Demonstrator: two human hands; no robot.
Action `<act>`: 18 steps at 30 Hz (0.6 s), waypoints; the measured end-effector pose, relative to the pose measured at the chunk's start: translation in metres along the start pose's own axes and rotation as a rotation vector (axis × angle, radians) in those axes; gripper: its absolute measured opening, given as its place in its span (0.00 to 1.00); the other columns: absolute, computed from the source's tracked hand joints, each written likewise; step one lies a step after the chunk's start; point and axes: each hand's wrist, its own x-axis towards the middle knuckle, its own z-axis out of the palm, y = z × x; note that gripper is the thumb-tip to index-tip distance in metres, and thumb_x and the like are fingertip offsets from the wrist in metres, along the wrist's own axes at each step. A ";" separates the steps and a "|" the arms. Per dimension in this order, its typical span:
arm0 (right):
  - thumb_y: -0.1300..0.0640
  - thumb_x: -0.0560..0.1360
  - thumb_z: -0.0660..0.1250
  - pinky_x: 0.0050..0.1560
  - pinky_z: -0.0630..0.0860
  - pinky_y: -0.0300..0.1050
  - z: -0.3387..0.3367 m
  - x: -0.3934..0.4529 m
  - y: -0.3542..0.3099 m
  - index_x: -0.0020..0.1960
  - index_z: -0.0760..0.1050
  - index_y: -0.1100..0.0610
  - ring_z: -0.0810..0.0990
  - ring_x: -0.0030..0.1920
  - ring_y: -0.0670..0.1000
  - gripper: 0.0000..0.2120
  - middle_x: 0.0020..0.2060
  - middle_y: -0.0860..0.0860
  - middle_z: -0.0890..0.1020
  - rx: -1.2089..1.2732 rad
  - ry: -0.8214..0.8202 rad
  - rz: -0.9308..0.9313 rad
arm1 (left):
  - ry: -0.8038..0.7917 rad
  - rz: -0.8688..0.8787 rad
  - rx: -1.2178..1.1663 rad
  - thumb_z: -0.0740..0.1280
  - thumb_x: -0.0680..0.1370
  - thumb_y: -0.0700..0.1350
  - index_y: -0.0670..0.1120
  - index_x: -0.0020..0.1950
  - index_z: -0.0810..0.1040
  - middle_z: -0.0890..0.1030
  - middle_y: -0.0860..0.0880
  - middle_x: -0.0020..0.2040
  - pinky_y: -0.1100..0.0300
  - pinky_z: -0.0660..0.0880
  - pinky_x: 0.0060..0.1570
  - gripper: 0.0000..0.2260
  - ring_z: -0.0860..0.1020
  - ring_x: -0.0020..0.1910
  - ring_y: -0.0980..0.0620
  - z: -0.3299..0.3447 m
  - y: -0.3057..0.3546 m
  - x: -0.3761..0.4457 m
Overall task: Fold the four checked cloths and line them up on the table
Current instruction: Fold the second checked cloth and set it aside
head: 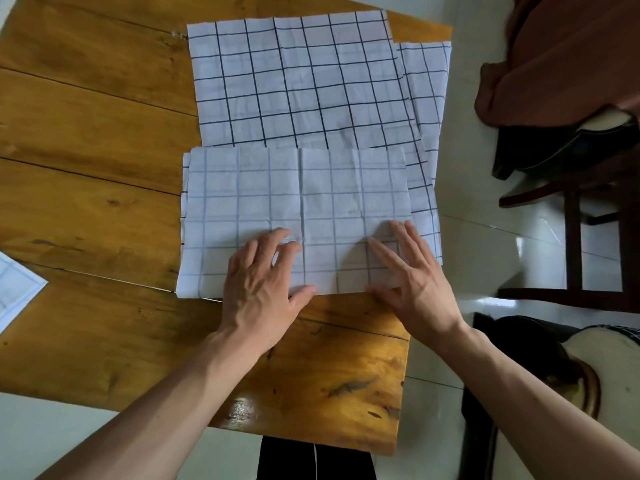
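Wooden counter (104, 140), pale tiled floor beyond. Lying at the near edge, over spread cloths (298, 81): half-folded checked cloth (277, 199). Pressing flat on it, both grips open: left hand (263, 282), right hand (412, 282). Best smoothing outward, squaring edges before creasing.

Our left hand (259, 289) and right hand (412, 278) press flat on folded checked cloth (270, 209), near its front edge. Unfolded checked cloths (298, 81) lie behind, overlapping, on wooden table (86, 133). Another cloth corner (14, 289) at left edge.
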 end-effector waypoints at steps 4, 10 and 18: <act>0.50 0.74 0.72 0.78 0.51 0.55 -0.009 -0.003 0.009 0.77 0.61 0.43 0.45 0.80 0.54 0.35 0.80 0.52 0.53 -0.001 -0.031 0.028 | -0.010 -0.005 0.006 0.75 0.69 0.60 0.47 0.64 0.75 0.72 0.47 0.69 0.48 0.72 0.58 0.29 0.72 0.63 0.44 -0.001 0.001 0.000; 0.53 0.78 0.68 0.79 0.46 0.55 -0.028 -0.004 0.025 0.77 0.55 0.41 0.38 0.79 0.52 0.34 0.80 0.51 0.47 -0.067 -0.139 0.033 | -0.023 -0.005 0.020 0.74 0.69 0.60 0.47 0.64 0.74 0.71 0.47 0.69 0.49 0.72 0.58 0.29 0.72 0.63 0.45 -0.003 0.002 0.000; 0.69 0.75 0.65 0.79 0.47 0.55 -0.036 0.001 0.028 0.78 0.57 0.44 0.38 0.79 0.52 0.39 0.80 0.50 0.46 -0.106 -0.171 0.041 | -0.012 -0.006 0.019 0.74 0.69 0.61 0.48 0.64 0.74 0.71 0.48 0.68 0.49 0.72 0.56 0.29 0.72 0.60 0.45 -0.002 0.000 0.001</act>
